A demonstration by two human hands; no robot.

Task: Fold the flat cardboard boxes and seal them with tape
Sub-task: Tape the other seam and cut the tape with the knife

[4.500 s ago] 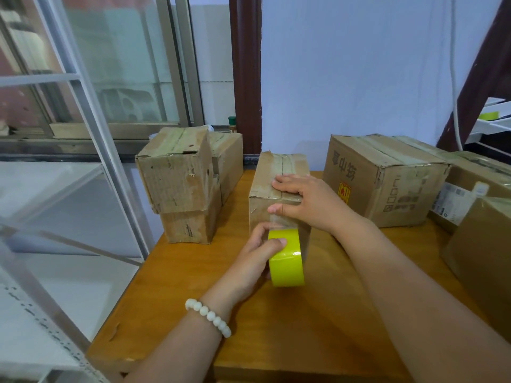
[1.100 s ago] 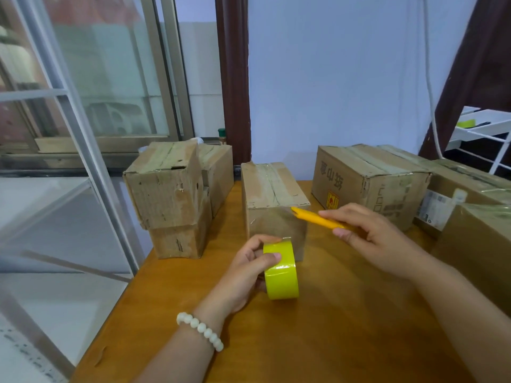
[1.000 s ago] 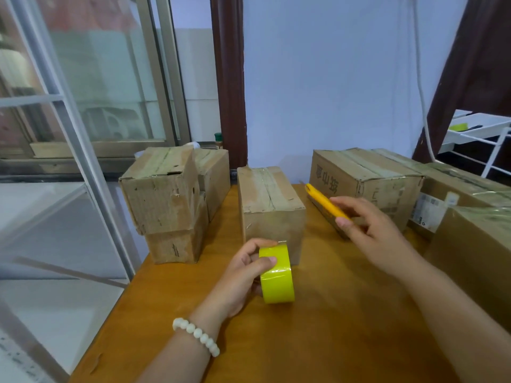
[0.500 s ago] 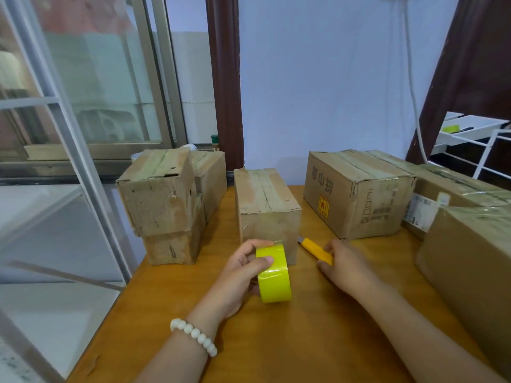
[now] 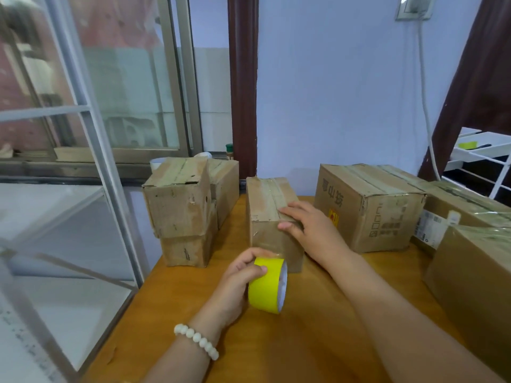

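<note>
a person's left hand [image 5: 240, 275] curls around a roll of yellow tape [image 5: 266, 286], thumb over its top edge, holding it on edge on the wooden table [image 5: 304, 346] just in front of a small cardboard box [image 5: 269, 214]. the right hand [image 5: 311, 230] rests on that box's near right corner, fingers laid fairly straight across the taped top and thumb against the front face, gripping nothing. the box stands closed at mid-table, its top seam covered in tape. a white bead bracelet [image 5: 196, 340] circles the left wrist.

to the left, two worn boxes [image 5: 179, 214] sit stacked at the table's edge. to the right stands a larger box [image 5: 367, 208] with printed characters, and more taped boxes [image 5: 475, 283] crowd the right side. behind the table rises a pale blue wall [image 5: 331, 92], flanked by a dark brown post [image 5: 242, 87]. a sliding window [image 5: 119, 78] in a metal frame fills the left, a white cable [image 5: 425, 111] runs down the wall, and a white wire rack [image 5: 484, 153] stands at far right.
</note>
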